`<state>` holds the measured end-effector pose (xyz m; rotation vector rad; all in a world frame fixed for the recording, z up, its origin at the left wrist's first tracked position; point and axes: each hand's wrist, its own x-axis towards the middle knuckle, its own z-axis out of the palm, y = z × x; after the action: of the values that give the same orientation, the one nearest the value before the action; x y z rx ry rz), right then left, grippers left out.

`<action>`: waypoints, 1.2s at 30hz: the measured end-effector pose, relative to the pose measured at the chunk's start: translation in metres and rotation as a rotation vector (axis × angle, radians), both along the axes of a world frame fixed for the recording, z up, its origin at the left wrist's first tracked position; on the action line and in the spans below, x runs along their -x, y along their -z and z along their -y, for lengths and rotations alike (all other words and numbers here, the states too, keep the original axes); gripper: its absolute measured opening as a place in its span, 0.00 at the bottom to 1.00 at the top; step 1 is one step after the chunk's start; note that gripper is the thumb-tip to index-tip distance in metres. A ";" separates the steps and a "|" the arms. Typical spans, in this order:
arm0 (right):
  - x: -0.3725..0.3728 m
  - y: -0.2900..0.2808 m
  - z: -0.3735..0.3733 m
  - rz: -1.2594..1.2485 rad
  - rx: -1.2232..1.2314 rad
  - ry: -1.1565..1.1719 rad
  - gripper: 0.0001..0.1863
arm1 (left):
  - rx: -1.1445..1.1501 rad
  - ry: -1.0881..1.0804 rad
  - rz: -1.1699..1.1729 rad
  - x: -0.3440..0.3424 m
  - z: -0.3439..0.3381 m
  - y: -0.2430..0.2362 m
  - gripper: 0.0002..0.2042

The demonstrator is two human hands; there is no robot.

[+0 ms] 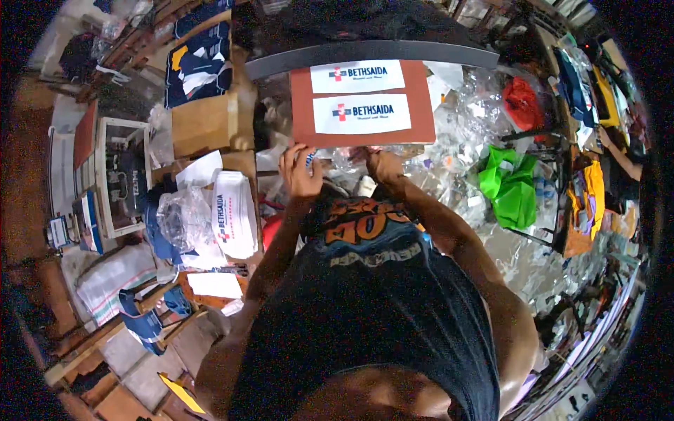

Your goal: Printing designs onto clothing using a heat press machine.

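Observation:
A reddish-brown board (361,139) lies in front of me. On it rest two white printed cloth pieces, the nearer one (361,123) just behind the far one (354,84), each with a red and blue emblem. My left hand (302,173) is at the board's near left corner, its fingers curled. A bit of white and blue shows between them, too small to name. My right hand (386,168) is closed just below the near edge, right of the middle. What it grips, if anything, is hidden.
A stack of white printed cloths (235,214) stands at left beside a clear plastic bag (184,219). Clear plastic litters the floor at right, with a green bag (509,186) and a red bundle (521,104). A dark curved bar (372,53) crosses behind the board. Another person's arm (621,154) shows far right.

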<state>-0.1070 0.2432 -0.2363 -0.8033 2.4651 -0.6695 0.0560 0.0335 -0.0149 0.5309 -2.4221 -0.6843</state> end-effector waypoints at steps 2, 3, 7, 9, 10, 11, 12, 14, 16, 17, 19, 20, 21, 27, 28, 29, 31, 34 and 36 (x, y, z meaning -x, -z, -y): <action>-0.022 -0.100 0.050 -0.082 -0.082 -0.183 0.14 | 0.045 -0.145 0.003 -0.047 0.024 0.026 0.11; -0.017 -0.108 0.043 -0.094 -0.093 -0.183 0.14 | 0.034 -0.146 -0.008 -0.046 0.020 0.023 0.11; -0.013 -0.100 0.027 -0.180 -0.228 -0.317 0.12 | -0.042 -0.187 0.013 -0.043 0.006 0.009 0.13; -0.011 -0.087 0.024 -0.331 -0.120 -0.205 0.11 | -0.034 -0.196 0.023 -0.036 0.004 0.002 0.10; -0.011 -0.081 0.020 -0.426 -0.019 -0.182 0.12 | -0.044 -0.165 0.024 -0.035 0.007 0.007 0.11; -0.009 -0.074 0.017 -0.434 -0.018 -0.173 0.12 | -0.041 -0.157 0.016 -0.032 0.010 0.012 0.11; -0.009 -0.072 0.014 -0.374 0.033 -0.144 0.13 | -0.059 -0.137 -0.002 -0.030 0.012 0.016 0.11; -0.005 -0.097 0.025 -0.214 -0.146 -0.234 0.14 | -0.023 -0.120 -0.020 -0.036 0.025 0.031 0.12; -0.004 -0.099 0.016 -0.286 -0.110 -0.264 0.14 | -0.038 -0.101 -0.033 -0.024 0.024 0.021 0.12; -0.005 -0.099 0.010 -0.351 -0.070 -0.294 0.15 | -0.049 -0.082 -0.039 -0.018 0.022 0.012 0.12; -0.004 -0.121 0.011 -0.298 -0.098 -0.355 0.15 | -0.051 -0.096 -0.009 -0.016 0.019 0.005 0.12; -0.006 -0.132 0.012 -0.270 -0.054 -0.297 0.16 | -0.054 -0.095 -0.020 -0.011 0.018 0.003 0.12; -0.007 -0.140 0.014 -0.238 -0.008 -0.243 0.17 | -0.056 -0.099 -0.026 -0.010 0.018 0.004 0.12; -0.011 -0.137 0.022 -0.258 0.203 -0.122 0.17 | -0.052 -0.042 -0.040 -0.009 0.021 0.017 0.11; -0.006 -0.135 0.023 -0.161 0.160 -0.103 0.15 | -0.104 -0.072 -0.023 -0.008 0.021 0.020 0.11; -0.008 -0.142 0.026 -0.156 0.159 -0.111 0.15 | -0.105 -0.081 -0.019 -0.006 0.021 0.019 0.11; -0.018 -0.181 0.033 0.219 0.687 -0.100 0.13 | -0.264 -0.078 -0.054 -0.002 0.019 0.004 0.10; -0.006 -0.248 0.046 0.611 0.540 0.079 0.11 | -0.541 0.015 0.001 0.005 0.010 -0.024 0.17; 0.006 -0.250 0.055 0.913 0.625 0.192 0.11 | -0.766 0.145 0.087 0.014 0.004 -0.032 0.25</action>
<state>-0.1132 0.1878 0.0139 -0.3144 1.5007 -1.5140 0.0420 0.0291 0.0167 0.6827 -2.2260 -1.6997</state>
